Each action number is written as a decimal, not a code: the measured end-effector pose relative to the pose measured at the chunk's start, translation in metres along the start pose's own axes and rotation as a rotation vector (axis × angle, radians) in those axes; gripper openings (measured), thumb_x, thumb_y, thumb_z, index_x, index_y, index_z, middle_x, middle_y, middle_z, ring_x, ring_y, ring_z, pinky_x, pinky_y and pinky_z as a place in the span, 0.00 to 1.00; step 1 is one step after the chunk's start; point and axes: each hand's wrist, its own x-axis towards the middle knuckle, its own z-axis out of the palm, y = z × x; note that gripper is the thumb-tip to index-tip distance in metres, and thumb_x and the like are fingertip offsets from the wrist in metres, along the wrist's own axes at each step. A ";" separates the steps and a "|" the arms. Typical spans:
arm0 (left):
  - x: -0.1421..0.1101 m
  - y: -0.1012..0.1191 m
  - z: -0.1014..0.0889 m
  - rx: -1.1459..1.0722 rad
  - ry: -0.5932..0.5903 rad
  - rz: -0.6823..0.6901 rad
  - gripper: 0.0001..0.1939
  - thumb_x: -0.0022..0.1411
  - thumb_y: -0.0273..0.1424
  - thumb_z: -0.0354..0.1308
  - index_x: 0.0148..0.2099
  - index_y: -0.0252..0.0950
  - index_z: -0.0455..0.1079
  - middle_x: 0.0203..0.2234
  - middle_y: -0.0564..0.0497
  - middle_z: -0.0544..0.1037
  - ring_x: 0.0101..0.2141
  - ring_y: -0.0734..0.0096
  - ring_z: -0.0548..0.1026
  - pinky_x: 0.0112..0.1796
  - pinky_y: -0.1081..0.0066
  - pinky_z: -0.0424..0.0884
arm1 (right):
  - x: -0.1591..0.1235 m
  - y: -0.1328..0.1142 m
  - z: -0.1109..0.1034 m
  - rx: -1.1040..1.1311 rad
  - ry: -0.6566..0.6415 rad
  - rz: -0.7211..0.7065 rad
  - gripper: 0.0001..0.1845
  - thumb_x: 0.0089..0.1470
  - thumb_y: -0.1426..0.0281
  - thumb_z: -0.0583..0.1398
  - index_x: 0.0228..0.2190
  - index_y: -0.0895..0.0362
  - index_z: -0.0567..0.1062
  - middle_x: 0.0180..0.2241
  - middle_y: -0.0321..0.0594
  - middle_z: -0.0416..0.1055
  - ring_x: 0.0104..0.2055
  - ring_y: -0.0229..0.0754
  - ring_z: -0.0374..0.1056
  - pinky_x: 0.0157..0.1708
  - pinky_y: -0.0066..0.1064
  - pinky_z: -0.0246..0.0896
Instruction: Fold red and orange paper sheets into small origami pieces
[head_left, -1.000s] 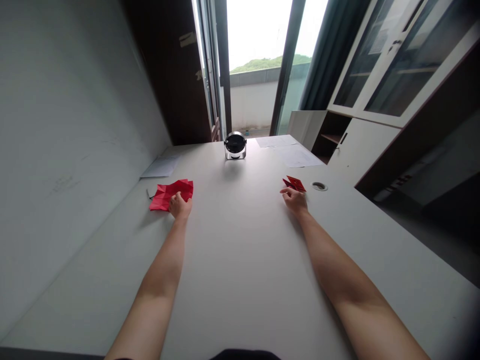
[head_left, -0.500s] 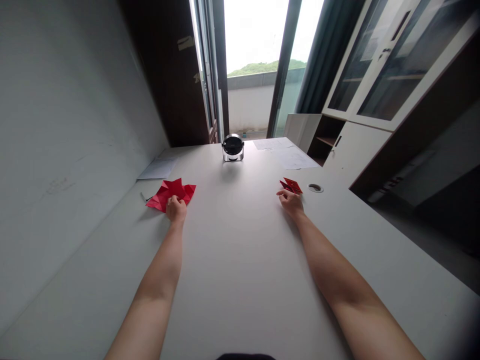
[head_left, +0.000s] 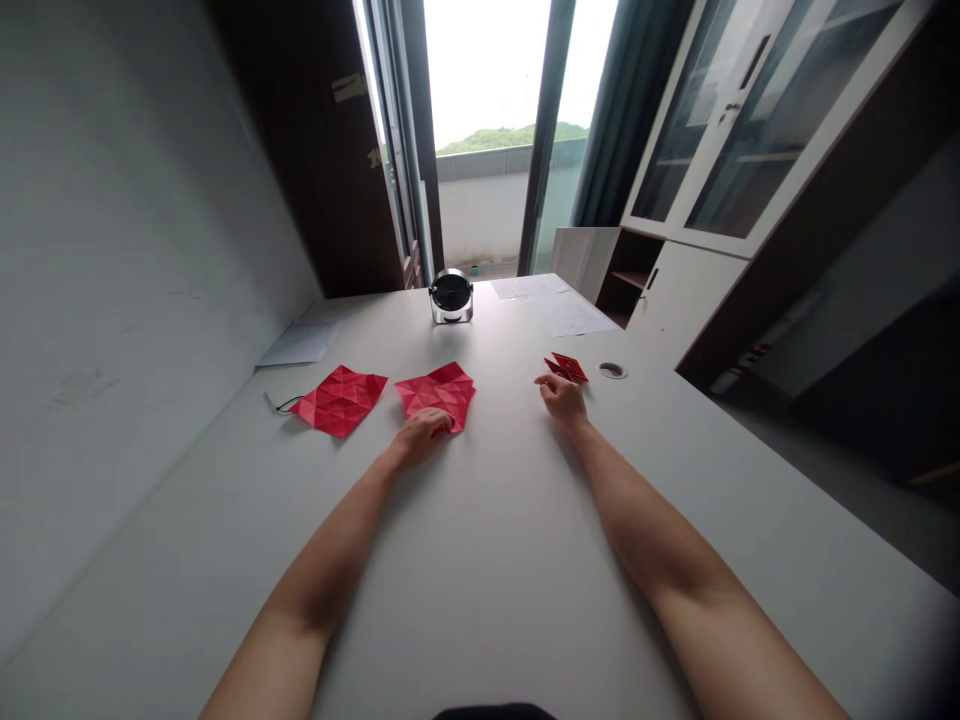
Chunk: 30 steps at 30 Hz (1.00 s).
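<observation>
A creased sheet of red paper (head_left: 437, 388) is in my left hand (head_left: 424, 436), whose fingers are curled on its near edge at the middle of the table. To its left lies another creased red paper sheet (head_left: 341, 400), with a dark cord (head_left: 285, 406) at its left corner. My right hand (head_left: 562, 397) rests closed on the tabletop, touching or just in front of some folded red paper pieces (head_left: 568, 366) with gold marks. Whether its fingers grip anything is hidden.
A round black device on a metal stand (head_left: 451, 297) stands toward the back of the white table (head_left: 465, 560). White papers lie at the back left (head_left: 298, 343) and back right (head_left: 566, 306). Right of the folded pieces is a cable hole (head_left: 612, 370); a wall borders the left.
My left hand has moved right, bringing one red sheet away from the other, which stays at the left. My right hand keeps its place by the folded pieces. The view has shifted slightly.
</observation>
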 end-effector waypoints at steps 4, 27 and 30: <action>0.002 0.012 0.000 -0.170 -0.125 0.085 0.08 0.66 0.35 0.57 0.41 0.41 0.76 0.46 0.47 0.80 0.48 0.63 0.76 0.50 0.64 0.72 | -0.008 -0.032 0.006 0.049 0.007 -0.084 0.15 0.52 0.69 0.55 0.35 0.55 0.81 0.30 0.40 0.77 0.31 0.43 0.70 0.37 0.34 0.65; -0.005 -0.004 0.004 0.227 -0.265 -0.102 0.51 0.55 0.60 0.60 0.73 0.48 0.48 0.72 0.46 0.43 0.70 0.46 0.36 0.66 0.44 0.33 | -0.050 -0.086 0.042 -0.258 -0.699 -0.374 0.39 0.55 0.48 0.62 0.63 0.53 0.65 0.69 0.49 0.49 0.71 0.60 0.41 0.67 0.55 0.40; -0.005 -0.003 0.001 0.223 -0.272 -0.108 0.44 0.56 0.59 0.58 0.69 0.47 0.57 0.71 0.46 0.49 0.70 0.47 0.39 0.66 0.44 0.33 | -0.046 -0.085 0.037 -0.266 -0.811 -0.377 0.44 0.52 0.44 0.63 0.65 0.50 0.63 0.70 0.46 0.45 0.72 0.61 0.38 0.68 0.55 0.37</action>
